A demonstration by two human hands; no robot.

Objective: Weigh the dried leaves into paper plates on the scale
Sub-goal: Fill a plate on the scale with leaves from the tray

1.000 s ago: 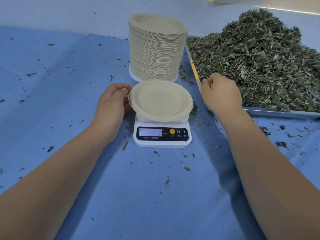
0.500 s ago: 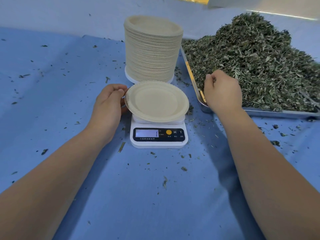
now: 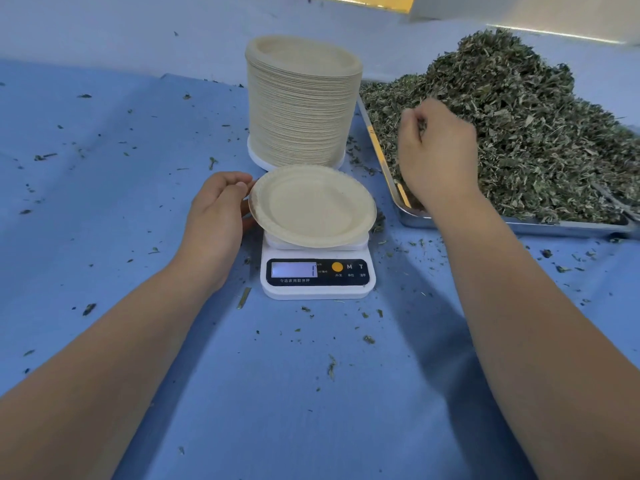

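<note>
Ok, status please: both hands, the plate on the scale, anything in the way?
Left hand holds paper plate rim, plate empty on scale. Right hand pinches dried leaves at the tray. Path to plate clear.

My left hand (image 3: 216, 209) grips the paper plate (image 3: 311, 206) by its rim; my right hand (image 3: 438, 157) hangs farther forward, fingers curled, blurred.

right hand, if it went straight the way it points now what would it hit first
Most likely the heap of dried leaves: the right hand points away over the tray, with leaves directly ahead. Depth is unclear.
</note>
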